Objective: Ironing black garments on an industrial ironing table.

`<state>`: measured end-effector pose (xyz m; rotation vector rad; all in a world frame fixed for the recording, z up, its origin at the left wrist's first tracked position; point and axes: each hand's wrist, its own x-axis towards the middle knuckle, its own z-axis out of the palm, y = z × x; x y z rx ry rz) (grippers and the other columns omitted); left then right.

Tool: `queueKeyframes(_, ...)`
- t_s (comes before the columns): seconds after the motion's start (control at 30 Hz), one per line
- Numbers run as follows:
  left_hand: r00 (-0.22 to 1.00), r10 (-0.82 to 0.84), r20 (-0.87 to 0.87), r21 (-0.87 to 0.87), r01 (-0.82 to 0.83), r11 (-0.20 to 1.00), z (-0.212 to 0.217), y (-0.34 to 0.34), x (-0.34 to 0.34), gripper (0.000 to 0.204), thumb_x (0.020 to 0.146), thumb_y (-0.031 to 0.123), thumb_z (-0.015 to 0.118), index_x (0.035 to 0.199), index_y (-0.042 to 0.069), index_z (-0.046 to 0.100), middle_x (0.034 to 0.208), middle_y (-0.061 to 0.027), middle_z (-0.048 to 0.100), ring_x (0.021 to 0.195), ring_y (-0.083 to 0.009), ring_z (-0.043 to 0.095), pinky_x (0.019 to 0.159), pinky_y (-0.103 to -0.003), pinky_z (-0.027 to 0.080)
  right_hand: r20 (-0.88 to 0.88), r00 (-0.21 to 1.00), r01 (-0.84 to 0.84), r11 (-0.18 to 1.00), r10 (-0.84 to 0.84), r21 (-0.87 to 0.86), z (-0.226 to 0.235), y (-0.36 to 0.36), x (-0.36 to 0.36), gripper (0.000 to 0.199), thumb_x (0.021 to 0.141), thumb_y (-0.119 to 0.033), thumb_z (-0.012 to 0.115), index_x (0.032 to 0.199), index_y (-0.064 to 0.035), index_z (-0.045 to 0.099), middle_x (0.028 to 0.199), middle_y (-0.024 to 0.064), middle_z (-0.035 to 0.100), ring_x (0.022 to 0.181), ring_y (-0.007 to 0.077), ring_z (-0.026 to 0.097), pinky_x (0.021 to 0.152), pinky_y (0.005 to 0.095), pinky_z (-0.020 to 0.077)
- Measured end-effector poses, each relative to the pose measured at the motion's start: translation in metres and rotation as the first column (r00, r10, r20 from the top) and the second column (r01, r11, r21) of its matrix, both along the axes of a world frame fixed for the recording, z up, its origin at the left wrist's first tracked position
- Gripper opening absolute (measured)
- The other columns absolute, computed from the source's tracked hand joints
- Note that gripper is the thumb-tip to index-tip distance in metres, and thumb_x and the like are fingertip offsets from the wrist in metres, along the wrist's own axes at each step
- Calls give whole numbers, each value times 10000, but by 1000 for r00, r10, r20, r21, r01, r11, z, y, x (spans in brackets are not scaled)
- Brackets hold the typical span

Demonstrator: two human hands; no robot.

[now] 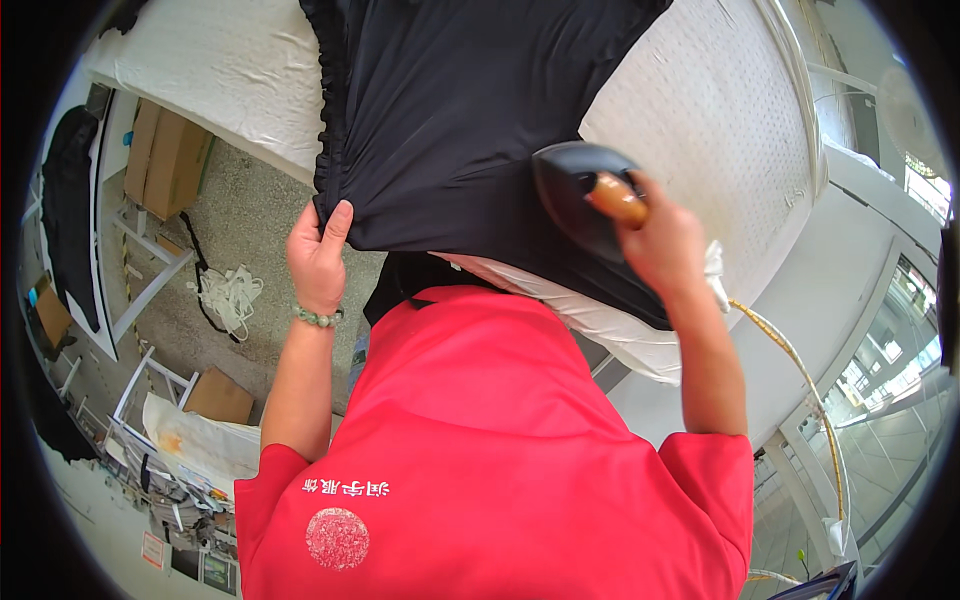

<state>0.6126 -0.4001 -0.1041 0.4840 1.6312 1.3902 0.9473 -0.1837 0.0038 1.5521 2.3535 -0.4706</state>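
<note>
Out at the far left, a dark piece of cloth [70,200] lies along a white-framed stand, and next along, cardboard boxes [175,165] sit off to the side, with a tangle of white strips [231,298] down on the floor [265,215]. Now the left hand [318,255], a beaded bracelet [318,317] at its wrist: thumb on top, fingers tucked below, it's clamped on the near left corner of the black garment [450,120], right by the gathered edge, a hold that looks meant to anchor the cloth and draw the creases straight. The garment spreads over the padded white tabletop [720,120], its near edge hanging toward the red shirt [490,430]; that soft padding presumably gives the fabric something to be pressed against. On to the right, and here's the dark iron [562,205] over the garment's right side, slightly blurred, so whether its sole lies fully flat I can't tell. The right hand [665,235] is wrapped round its wooden handle [617,200], elbow out wide, and beyond it a yellowish hose [795,360] loops well outward, seemingly leaving the cloth unobstructed.
</note>
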Motion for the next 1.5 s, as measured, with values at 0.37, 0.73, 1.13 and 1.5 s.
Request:
queueKeyframes(0.37,1000,18,11,-69,-17,997,0,5,3,277,1045,199,675,1215,-18,699,1060,3,713,939,-46,597,866,-233,487,-288,908,-362,917,306,-167,-19,-59,-143,271,810,-149,718,982,19,593,677,151,709,644,341,740,567,443,587)
queueKeyframes(0.73,995,77,67,111,-85,990,31,3,0,263,1038,139,667,1229,-41,688,1089,-4,707,955,-53,587,880,-224,465,62,980,189,982,-190,19,-2,7,-60,552,926,-358,738,1288,24,572,900,256,741,878,451,725,781,527,566)
queueKeyframes(1.13,997,72,39,-19,-71,997,35,1,-4,194,1043,171,646,1099,-10,687,896,-11,696,671,-55,585,573,-219,475,-317,923,-282,943,217,-176,-8,-53,-151,196,868,-181,673,941,-26,579,700,176,707,633,363,730,595,493,585)
queueKeyframes(1.5,975,121,-188,-47,-132,990,41,24,-13,201,1036,165,668,1072,-32,690,946,1,699,859,-60,576,793,-234,479,47,993,112,994,-111,-12,7,14,-87,572,895,-370,767,1298,-4,592,883,246,743,855,435,733,774,529,565)
